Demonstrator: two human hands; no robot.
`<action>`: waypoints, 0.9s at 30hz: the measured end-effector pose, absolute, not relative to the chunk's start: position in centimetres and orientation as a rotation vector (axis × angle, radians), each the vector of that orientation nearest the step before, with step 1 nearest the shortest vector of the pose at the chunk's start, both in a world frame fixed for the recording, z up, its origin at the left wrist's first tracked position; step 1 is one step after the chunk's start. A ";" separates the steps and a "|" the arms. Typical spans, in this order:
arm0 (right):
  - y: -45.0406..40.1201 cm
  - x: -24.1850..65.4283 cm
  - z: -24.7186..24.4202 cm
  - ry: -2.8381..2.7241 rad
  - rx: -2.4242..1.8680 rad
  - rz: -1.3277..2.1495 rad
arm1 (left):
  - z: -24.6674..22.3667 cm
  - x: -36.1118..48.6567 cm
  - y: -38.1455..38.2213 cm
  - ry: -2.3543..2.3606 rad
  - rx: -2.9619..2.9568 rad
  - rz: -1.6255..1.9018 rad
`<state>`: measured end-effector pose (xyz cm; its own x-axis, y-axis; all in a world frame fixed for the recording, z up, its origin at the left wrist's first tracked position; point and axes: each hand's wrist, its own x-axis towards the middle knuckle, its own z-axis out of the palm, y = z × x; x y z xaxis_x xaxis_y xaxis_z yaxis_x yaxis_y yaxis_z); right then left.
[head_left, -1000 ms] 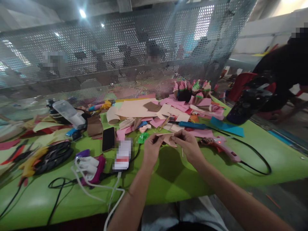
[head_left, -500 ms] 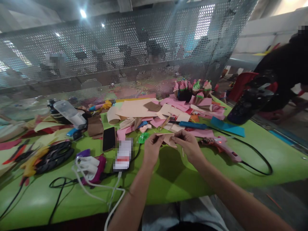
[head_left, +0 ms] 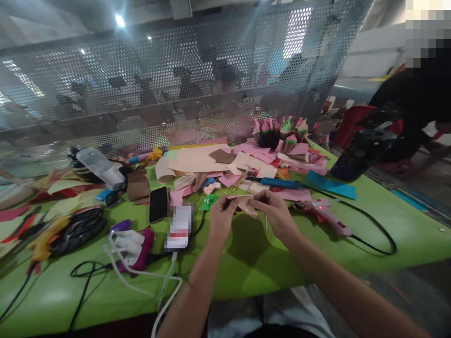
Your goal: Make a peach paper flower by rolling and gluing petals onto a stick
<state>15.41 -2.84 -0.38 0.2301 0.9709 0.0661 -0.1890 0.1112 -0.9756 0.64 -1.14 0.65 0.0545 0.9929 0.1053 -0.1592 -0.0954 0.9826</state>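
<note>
My left hand pinches the left side of a small beige sheet, foam or paper. The fingers of my right hand are closed on its right side, and the sheet bows between the two hands above the green table. A thin pale stick pokes down below my right hand; whether it is held there I cannot tell. To the right lies a pink glue gun with a small red light. A green crinkled piece sits just left of my left hand.
Beige and pink sheets cover the table's back, with a blue-handled tool across them. Small crafted cones stand behind. At left are phones, a power strip and cables. A dark bottle stands at right, near a person.
The beige sheet's lower edge has shifted slightly between my fingers. Both hands keep hold of it in nearly the same place. The whole view has moved a little.
</note>
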 end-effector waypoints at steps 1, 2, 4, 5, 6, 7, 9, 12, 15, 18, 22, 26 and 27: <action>-2.8 15.4 -0.3 -0.929 -1.094 1.064 | 0.6 0.6 -1.1 0.998 1.197 1.306; -2.8 15.5 -0.2 -0.919 -1.094 1.058 | 0.6 0.6 -1.1 1.000 1.202 1.308; -2.9 15.5 0.1 -0.910 -1.081 1.070 | 0.6 0.6 -1.1 1.005 1.216 1.312; -3.0 15.5 0.2 -0.915 -1.068 1.094 | 0.7 0.6 -1.1 1.004 1.223 1.312; -3.0 15.5 0.3 -0.925 -1.052 1.126 | 0.7 0.6 -1.1 1.003 1.227 1.310; -3.0 15.4 0.4 -0.936 -1.038 1.156 | 0.7 0.6 -1.2 1.002 1.230 1.305; -3.1 15.4 0.4 -0.954 -1.032 1.186 | 0.8 0.6 -1.3 1.000 1.224 1.292; -3.1 15.3 0.4 -0.951 -1.054 1.154 | 0.9 0.7 -1.4 0.989 1.197 1.274; -3.1 15.3 0.4 -0.946 -1.059 1.125 | 1.0 0.7 -1.4 0.976 1.187 1.255; -3.2 15.3 0.5 -0.944 -1.065 1.104 | 1.1 0.7 -1.4 0.988 1.194 1.235; -3.3 15.5 0.5 -0.974 -1.074 1.072 | 1.2 0.6 -1.4 1.002 1.183 1.231; -3.3 15.7 0.4 -0.977 -1.083 1.081 | 1.1 0.5 -1.3 0.997 1.143 1.256; -3.3 15.7 0.4 -0.976 -1.083 1.086 | 1.1 0.5 -1.2 0.996 1.137 1.264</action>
